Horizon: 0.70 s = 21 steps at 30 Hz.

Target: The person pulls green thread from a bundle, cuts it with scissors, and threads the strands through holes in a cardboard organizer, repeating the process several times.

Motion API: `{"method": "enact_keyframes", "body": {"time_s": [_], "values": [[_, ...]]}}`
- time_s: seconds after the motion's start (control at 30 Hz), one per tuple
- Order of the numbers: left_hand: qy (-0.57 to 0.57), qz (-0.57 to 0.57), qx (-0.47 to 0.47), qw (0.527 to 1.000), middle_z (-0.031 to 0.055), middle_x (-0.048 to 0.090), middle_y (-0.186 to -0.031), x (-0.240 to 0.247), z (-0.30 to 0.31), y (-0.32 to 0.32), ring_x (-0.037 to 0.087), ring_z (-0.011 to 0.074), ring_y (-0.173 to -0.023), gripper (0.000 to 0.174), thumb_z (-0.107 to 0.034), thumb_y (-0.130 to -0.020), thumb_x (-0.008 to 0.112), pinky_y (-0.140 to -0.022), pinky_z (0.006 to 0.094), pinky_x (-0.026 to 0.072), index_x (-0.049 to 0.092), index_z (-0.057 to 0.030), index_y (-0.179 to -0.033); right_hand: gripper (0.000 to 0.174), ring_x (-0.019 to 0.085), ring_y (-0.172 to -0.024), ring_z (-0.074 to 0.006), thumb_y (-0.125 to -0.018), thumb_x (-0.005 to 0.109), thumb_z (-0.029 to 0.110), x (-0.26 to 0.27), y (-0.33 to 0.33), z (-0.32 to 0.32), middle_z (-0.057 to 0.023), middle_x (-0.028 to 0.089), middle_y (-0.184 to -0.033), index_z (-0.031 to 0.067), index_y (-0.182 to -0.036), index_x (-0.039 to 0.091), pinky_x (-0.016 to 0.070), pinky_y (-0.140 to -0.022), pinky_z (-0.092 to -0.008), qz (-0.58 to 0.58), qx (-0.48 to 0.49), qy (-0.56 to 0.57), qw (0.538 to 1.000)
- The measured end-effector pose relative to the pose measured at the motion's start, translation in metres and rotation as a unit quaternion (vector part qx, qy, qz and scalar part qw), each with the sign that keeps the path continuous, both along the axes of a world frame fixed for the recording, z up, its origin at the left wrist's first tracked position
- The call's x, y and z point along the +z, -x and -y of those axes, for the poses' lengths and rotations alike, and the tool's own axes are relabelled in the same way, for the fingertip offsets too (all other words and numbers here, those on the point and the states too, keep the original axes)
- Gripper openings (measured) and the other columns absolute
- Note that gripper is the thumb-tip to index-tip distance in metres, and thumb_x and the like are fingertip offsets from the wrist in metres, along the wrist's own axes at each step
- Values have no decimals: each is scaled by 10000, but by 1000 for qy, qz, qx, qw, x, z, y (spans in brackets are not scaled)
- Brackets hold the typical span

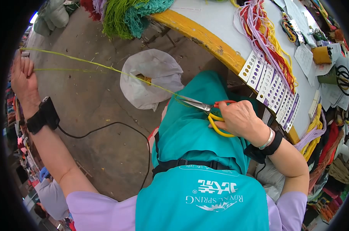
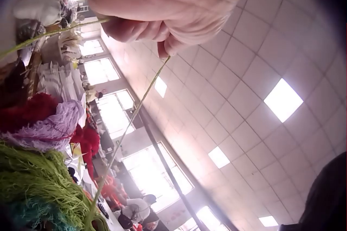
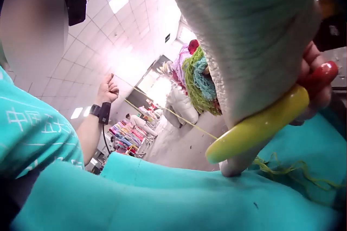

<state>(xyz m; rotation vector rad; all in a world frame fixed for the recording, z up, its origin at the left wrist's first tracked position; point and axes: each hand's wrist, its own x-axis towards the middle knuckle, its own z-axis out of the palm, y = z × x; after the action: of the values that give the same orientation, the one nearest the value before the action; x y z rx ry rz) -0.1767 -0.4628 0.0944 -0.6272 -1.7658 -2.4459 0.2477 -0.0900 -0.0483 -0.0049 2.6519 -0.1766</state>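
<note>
Fingers of the right hand [image 1: 242, 118] grip scissors [image 1: 200, 105], blades near the teal apron's [image 1: 182, 129] left edge, where light-green yarn [image 1: 91, 61] stretches out to the left hand [image 1: 25, 81], whose curled fingers hold it, seemingly to keep it taut.

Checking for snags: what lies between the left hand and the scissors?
The head view shows green thread running from left hand to scissors, crossing over a white bag.

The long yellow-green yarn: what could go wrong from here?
The red-and-yellow-handled scissors point across the teal apron, so a slip might nick its cloth. The yarn runs tight to the left hand and could spring back if cut. Loose strands near the blades might tangle.
</note>
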Motion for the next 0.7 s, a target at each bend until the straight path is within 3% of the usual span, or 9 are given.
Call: {"method": "enact_keyframes", "body": {"time_s": [0.1,0.2,0.27,0.4,0.43,0.53,0.6,0.67,0.7], "values": [[7,11,0,1000,-46,245,-575,5,-3,-2,215,69,-491,139,-35,-940,591,-462,231,207,576,-3,-806,451,633,-551,-248,-785,701,446,-1,-6,-2,-79,581,-561,6,-830,614,472,-511,-347,-13,-2,12,1000],[19,15,86,996,-47,238,-569,5,-16,-13,207,69,-488,109,-35,-937,596,-459,233,204,575,-8,-833,441,629,-535,-253,-794,688,444,-2,-12,-5,-78,574,-549,12,-799,603,472,-500,-361,-11,1,17,1000],[28,8,101,994,-48,227,-589,0,-4,-1,207,67,-501,75,-47,-950,577,-464,233,202,600,24,-952,445,624,-523,-255,-798,679,452,-1,-15,-6,-76,570,-546,14,-804,601,468,-484,-367,-7,0,18,1000],[121,-18,116,986,-52,193,-672,-10,-7,-14,211,53,-557,267,-110,-1015,464,-485,234,199,579,57,-1188,466,604,-489,-254,-796,663,490,9,-32,-13,-69,563,-544,30,-854,611,449,-438,-367,-71,-28,47,996],[69,34,111,991,-57,195,-658,-15,7,7,205,47,-539,305,-121,-1023,444,-473,227,189,549,53,-1250,454,595,-485,-266,-779,692,471,19,-39,-19,-67,563,-550,38,-891,613,454,-443,-370,-86,-42,78,992],[116,76,75,987,-69,232,-596,-45,17,19,209,25,-486,173,-145,-1011,495,-432,209,182,603,-16,-1053,415,606,-532,-299,-747,748,383,62,-60,-46,-91,622,-633,62,-976,618,473,-482,-387,-137,-147,163,966],[160,142,87,973,-72,244,-575,-51,-27,-19,238,30,-487,143,-207,-980,570,-448,217,228,588,-66,-967,381,629,-573,-293,-760,735,364,81,-82,-75,-98,644,-677,107,-1021,631,495,-515,-382,-198,-243,124,941],[187,172,55,966,-58,385,-617,-78,-48,-30,322,29,-503,122,-214,-969,587,-466,193,284,572,-102,-922,359,654,-612,-272,-771,728,300,102,-108,-115,-96,643,-688,142,-1081,637,517,-568,-371,-193,-398,34,896],[193,175,49,964,-52,430,-643,-95,-60,-39,345,28,-512,116,-212,-969,586,-467,187,294,573,-107,-923,361,646,-597,-260,-792,712,259,107,-127,-139,-84,636,-669,151,-1127,634,507,-561,-374,-260,-421,-7,869]]}}
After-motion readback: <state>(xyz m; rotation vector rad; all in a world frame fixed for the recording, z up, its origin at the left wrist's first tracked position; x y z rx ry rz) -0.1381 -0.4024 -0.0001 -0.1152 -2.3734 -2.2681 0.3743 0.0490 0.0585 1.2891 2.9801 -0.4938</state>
